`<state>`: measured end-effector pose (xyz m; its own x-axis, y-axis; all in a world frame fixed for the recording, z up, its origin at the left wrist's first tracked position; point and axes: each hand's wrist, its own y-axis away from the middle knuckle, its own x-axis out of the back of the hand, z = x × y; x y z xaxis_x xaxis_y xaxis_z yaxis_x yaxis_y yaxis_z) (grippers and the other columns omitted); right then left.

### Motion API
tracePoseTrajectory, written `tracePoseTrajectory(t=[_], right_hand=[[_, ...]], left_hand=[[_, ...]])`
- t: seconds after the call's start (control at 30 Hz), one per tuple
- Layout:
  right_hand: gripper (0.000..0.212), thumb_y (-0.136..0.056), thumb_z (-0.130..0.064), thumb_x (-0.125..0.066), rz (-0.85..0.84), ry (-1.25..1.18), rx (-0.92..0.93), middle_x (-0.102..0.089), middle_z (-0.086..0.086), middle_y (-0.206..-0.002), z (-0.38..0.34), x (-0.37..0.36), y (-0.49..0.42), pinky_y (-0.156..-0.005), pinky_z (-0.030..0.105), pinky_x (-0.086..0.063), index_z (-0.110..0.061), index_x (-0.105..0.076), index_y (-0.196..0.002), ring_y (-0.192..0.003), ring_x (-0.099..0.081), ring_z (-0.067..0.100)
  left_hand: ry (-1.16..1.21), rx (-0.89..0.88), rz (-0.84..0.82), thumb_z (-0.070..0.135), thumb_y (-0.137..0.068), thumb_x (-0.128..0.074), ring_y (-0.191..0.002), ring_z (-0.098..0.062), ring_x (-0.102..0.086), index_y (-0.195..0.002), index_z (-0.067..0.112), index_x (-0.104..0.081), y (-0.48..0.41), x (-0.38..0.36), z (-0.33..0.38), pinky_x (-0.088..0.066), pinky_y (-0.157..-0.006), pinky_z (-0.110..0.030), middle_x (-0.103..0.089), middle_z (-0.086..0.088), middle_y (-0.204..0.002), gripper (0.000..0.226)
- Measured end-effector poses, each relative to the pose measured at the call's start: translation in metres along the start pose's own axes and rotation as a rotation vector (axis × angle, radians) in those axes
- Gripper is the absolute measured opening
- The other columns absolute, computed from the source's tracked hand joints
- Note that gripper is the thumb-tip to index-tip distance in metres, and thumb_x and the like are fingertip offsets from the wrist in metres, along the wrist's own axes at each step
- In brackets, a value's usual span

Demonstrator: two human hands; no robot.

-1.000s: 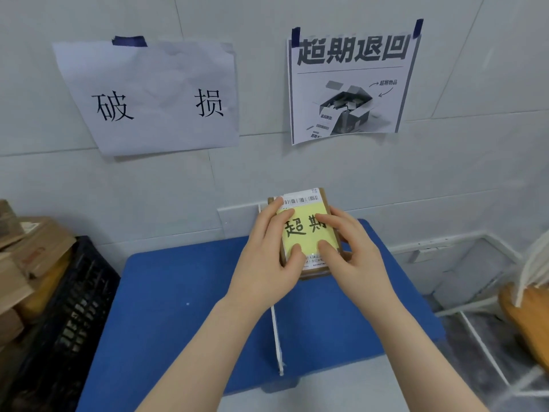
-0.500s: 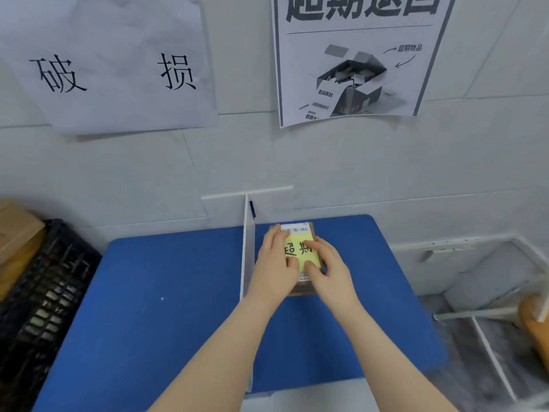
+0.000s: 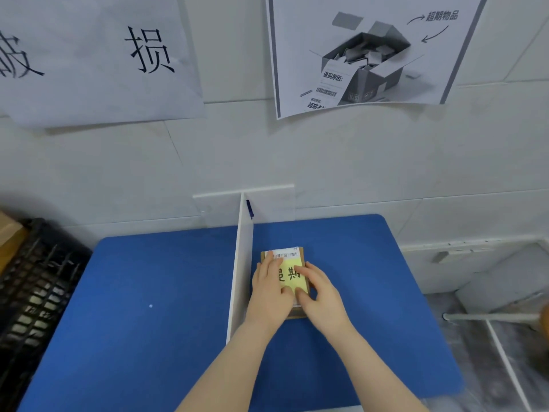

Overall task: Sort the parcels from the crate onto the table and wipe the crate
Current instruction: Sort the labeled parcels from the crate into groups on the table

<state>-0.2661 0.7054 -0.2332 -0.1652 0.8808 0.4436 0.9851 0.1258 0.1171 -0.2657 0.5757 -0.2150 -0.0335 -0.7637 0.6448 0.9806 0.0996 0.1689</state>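
Flat cardboard parcel (image 3: 285, 255) on smooth blue table (image 3: 371, 286).
My left hand (image 3: 271, 297) and right hand (image 3: 323, 297) lie flat on it, fingers straight.

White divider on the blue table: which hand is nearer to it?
Left. The left hand lies on the parcel right beside the divider; the right hand lies on the parcel's other side, farther from the divider.
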Motion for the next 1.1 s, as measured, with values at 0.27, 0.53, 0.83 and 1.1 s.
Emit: tracePoseTrajectory(t=[0.27,0.53,0.83,1.1], right_hand=[[0.052,-0.088,-0.002,-0.056,-0.047,0.078,0.048,-0.032,-0.018,-0.142,-0.001,0.0,-0.013,-0.079,-0.008,-0.03,-0.024,-0.053,-0.134,-0.108,-0.029,-0.033],[0.051,-0.091,-0.009,-0.056,-0.087,0.16,0.009,-0.035,-0.003,-0.15,-0.022,0.0,-0.065,-0.096,0.008,-0.032,-0.024,-0.049,-0.139,-0.123,-0.043,0.007],[0.052,-0.094,-0.008,-0.051,-0.099,0.189,-0.02,-0.043,0.004,-0.142,-0.033,-0.007,-0.103,-0.094,0.016,-0.031,-0.025,-0.043,-0.143,-0.124,-0.045,0.018],[0.053,-0.098,-0.006,-0.042,-0.116,0.174,-0.045,-0.041,0.008,-0.143,-0.035,-0.013,-0.12,-0.092,0.019,-0.037,-0.026,-0.038,-0.146,-0.123,-0.046,0.021]], left_hand=[[-0.005,0.095,0.146,0.01,-0.091,-0.049,-0.136,-0.012,-0.032,-0.145,0.02,-0.032,0.013,-0.004,-0.003,-0.043,-0.091,-0.019,-0.013,0.01,-0.158,0.058],[-0.196,0.061,0.125,0.008,-0.093,-0.042,-0.137,-0.017,-0.032,-0.145,0.016,-0.034,-0.042,0.011,0.008,-0.042,-0.098,-0.029,-0.013,0.006,-0.16,0.053],[-0.32,0.063,0.104,0.014,-0.096,-0.044,-0.139,-0.02,-0.024,-0.144,0.011,-0.032,-0.073,0.02,0.016,-0.031,-0.108,-0.03,-0.019,-0.001,-0.157,0.05],[-0.315,0.098,0.124,0.014,-0.094,-0.051,-0.139,-0.022,-0.026,-0.146,0.011,-0.028,-0.08,0.017,0.016,-0.034,-0.109,-0.033,-0.026,-0.006,-0.154,0.057]])
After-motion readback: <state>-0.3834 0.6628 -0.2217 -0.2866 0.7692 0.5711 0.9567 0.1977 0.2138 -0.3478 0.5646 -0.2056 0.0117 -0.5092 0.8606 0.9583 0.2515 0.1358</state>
